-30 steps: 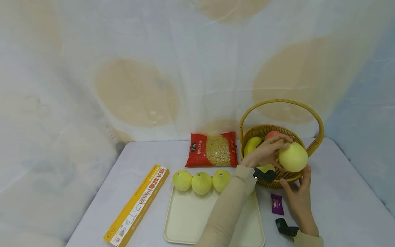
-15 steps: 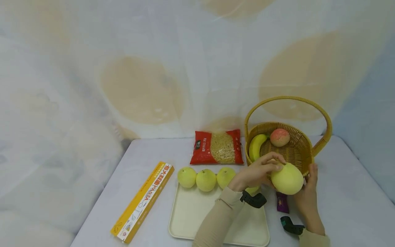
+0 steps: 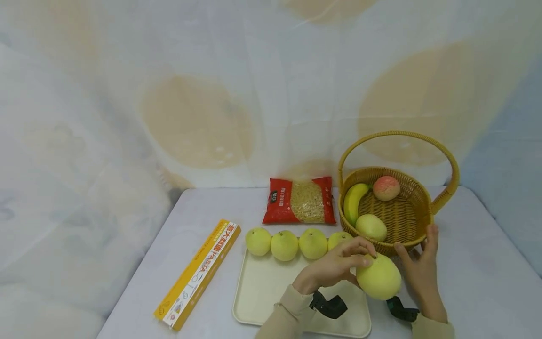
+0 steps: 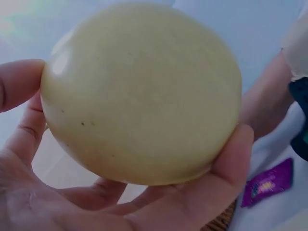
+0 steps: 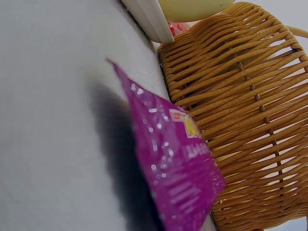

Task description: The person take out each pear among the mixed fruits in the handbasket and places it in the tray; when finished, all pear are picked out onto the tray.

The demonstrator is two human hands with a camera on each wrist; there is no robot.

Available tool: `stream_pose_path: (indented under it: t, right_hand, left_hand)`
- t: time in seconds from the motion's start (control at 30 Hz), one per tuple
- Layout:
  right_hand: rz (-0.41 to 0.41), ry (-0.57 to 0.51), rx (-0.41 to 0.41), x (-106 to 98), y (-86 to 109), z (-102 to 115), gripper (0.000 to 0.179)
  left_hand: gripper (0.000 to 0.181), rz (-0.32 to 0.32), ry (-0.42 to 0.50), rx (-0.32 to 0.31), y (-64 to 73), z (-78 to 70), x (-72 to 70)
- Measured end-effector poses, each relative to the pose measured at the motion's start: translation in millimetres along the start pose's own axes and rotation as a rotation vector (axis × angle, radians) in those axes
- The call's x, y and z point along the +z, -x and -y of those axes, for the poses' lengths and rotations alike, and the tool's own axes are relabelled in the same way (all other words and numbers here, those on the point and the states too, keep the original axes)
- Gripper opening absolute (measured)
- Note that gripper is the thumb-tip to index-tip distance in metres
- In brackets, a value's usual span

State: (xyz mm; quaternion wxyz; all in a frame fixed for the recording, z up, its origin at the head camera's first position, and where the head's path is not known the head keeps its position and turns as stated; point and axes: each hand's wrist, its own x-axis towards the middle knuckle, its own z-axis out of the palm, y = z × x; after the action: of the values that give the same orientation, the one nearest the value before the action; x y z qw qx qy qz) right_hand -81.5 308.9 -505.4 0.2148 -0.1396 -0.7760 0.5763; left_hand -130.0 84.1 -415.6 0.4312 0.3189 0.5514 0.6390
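Observation:
My left hand [image 3: 334,266] grips a pale yellow round fruit [image 3: 378,278] over the right edge of the cream tray [image 3: 258,292]. In the left wrist view, thumb and fingers curl around that fruit [image 4: 144,96], which has a few dark specks. My right hand [image 3: 423,278] is at the front right of the wicker basket [image 3: 411,194], fingertips at its rim and thumb apart from the fingers. A banana [image 3: 352,203], a pink peach [image 3: 386,188] and another pale yellow fruit [image 3: 371,227] lie inside the basket. A purple wrapped candy [image 5: 168,154] lies beside the basket, hidden in the head view.
Several matching yellow fruits [image 3: 284,245] line the tray's back edge. Behind them lies a red pasta bag [image 3: 299,200]. A long yellow pasta box [image 3: 198,274] lies left of the tray. The basket's tall handle [image 3: 398,133] arches over it.
My left hand has carried the yellow fruit out from above the basket, toward me and left to the tray's edge. My right hand has stayed by the basket.

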Motion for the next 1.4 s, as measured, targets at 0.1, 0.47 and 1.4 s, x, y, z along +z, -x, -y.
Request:
stream_pose_path:
  t: [0.1, 0.47, 1.4]
  right_hand:
    - [-0.017, 0.007, -0.006, 0, -1.2, 0, 0.092]
    - [-0.030, 0.031, -0.007, -2, -1.6, -2, 0.092]
    - [-0.021, 0.029, 0.003, -1, -0.9, 2, 0.091]
  left_hand:
    - [0.028, -0.059, -0.036, -0.033, 12.6, 4.7, -1.4]
    - [0.024, -0.295, -0.099, -0.031, 46.8, 26.1, -7.3]
    - [0.017, -0.779, -0.393, 0.077, 21.2, 64.8, 30.3]
